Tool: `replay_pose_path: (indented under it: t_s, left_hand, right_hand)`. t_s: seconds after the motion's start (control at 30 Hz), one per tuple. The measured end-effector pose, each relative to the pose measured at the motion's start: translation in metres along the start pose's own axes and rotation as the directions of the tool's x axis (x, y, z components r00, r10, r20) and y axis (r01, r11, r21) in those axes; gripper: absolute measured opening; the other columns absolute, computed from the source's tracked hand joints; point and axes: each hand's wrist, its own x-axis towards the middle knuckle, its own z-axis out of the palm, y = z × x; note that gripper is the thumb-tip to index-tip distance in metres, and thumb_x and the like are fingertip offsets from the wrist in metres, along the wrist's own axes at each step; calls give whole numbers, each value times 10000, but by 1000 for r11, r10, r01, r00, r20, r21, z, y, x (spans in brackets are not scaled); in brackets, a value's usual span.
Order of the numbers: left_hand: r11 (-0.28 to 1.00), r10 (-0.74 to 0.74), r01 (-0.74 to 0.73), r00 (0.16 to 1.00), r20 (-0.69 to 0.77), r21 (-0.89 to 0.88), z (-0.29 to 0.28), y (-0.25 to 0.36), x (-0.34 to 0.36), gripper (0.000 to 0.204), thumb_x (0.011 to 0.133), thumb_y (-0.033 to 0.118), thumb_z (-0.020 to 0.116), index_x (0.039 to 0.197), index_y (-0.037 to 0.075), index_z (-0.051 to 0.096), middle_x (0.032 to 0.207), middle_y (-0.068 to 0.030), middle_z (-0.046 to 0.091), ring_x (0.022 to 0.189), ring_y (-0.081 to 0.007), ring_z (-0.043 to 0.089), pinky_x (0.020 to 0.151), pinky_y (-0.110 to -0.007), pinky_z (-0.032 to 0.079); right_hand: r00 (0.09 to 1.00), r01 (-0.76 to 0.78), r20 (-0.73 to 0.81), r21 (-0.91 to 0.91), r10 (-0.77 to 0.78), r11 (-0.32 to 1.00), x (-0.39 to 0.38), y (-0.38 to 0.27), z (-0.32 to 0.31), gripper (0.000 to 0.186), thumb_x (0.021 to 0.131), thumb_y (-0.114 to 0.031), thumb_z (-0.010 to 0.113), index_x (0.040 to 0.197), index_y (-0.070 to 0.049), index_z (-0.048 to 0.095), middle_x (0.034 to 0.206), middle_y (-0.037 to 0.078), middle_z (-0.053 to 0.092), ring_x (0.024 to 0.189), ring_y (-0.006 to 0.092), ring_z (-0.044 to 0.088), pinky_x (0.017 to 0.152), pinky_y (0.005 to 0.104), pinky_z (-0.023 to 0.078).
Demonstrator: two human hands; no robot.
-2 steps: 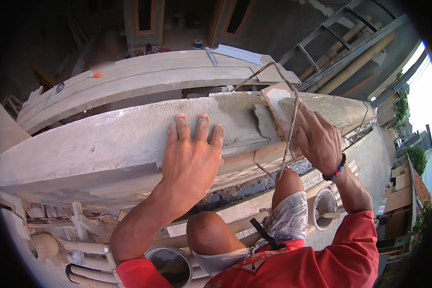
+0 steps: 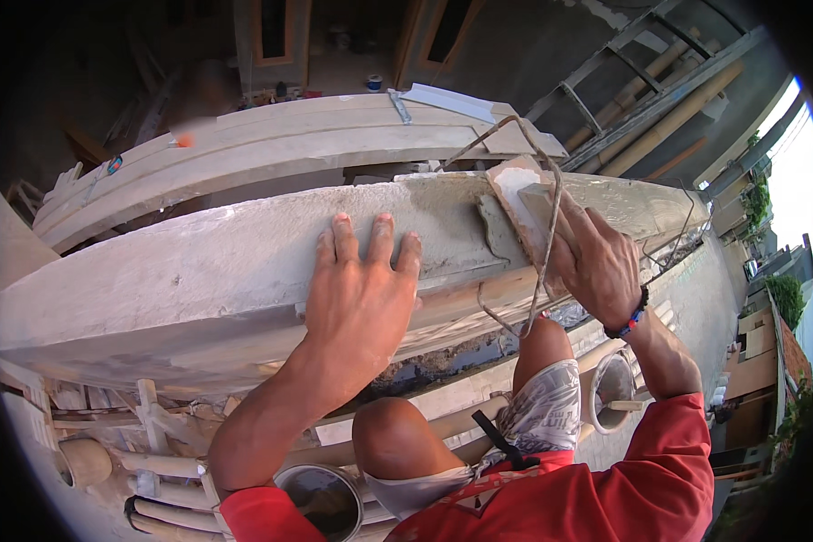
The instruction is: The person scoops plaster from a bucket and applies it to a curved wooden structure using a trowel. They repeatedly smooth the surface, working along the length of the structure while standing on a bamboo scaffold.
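Note:
My left hand (image 2: 361, 294) lies with fingers apart on the pale concrete ledge (image 2: 154, 262). My right hand (image 2: 601, 262) is closed on a float (image 2: 515, 181), a flat board with a pale, stained face, held tilted against the ledge's top at right. A grey ridge of mortar (image 2: 490, 226) lies just left of the float. A bent steel rod (image 2: 537, 298) loops up around the float and my right hand. My fingertips on the float are partly hidden.
Long boards (image 2: 271, 131) lie beyond the ledge. A metal ladder (image 2: 587, 108) and bamboo poles (image 2: 668, 117) are at upper right. Below, by my knees, are a bucket (image 2: 316, 497), another container (image 2: 610, 388) and bamboo scaffolding (image 2: 163, 465). A street with buildings runs down the right side.
The float in my right hand has shifted very slightly left along the ledge. My left hand stays where it was.

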Motion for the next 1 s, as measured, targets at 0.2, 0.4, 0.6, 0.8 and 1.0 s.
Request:
replay_pose_path:
  t_s: [0.2, 0.4, 0.6, 0.8, 1.0]
  left_hand:
    - [999, -17, 17, 1000, 13, 44, 4, 0, -2, 606, 813, 345, 726, 1336, 88, 560, 1405, -186, 500, 1278, -487, 436, 1083, -527, 348]
    - [999, -13, 13, 1000, 20, 31, 6, 0, 0, 625, 811, 355, 728, 1351, 93, 551, 1416, -177, 494, 1288, -483, 430, 1083, -522, 353]
    - [999, -28, 27, 999, 30, 30, 5, 3, 1, 628, 812, 359, 730, 1350, 89, 551, 1428, -184, 482, 1300, -490, 419, 1087, -522, 350]
    - [998, -36, 34, 999, 35, 50, 3, 6, 4, 619, 830, 364, 714, 1359, 91, 545, 1430, -192, 477, 1304, -485, 417, 1088, -520, 348]
    - [997, -27, 23, 998, 50, 72, 4, 2, 0, 602, 849, 348, 700, 1368, 91, 538, 1431, -185, 479, 1308, -475, 415, 1087, -507, 352]
  right_hand:
    - [995, -19, 93, -107, 29, 994, 20, -4, 16, 499, 864, -214, 569, 1355, -130, 529, 747, 156, 619, 569, 350, 623, 543, 445, 515]
    - [992, -70, 93, -136, 83, 988, 8, 34, 19, 515, 850, -240, 567, 1344, -95, 538, 709, 194, 623, 614, 381, 626, 588, 473, 507]
    - [957, -250, 76, -262, 278, 932, -62, 84, -9, 525, 857, -235, 578, 1360, -90, 529, 757, 226, 653, 643, 386, 646, 626, 488, 511]
    - [913, -407, -62, -104, 403, 907, -61, 82, -45, 493, 856, -197, 604, 1334, -86, 560, 832, 245, 680, 748, 395, 674, 659, 477, 519]
    - [998, -42, 47, 65, 39, 997, -2, -2, -15, 491, 860, -211, 605, 1331, -82, 557, 832, 175, 645, 629, 365, 638, 599, 431, 515]
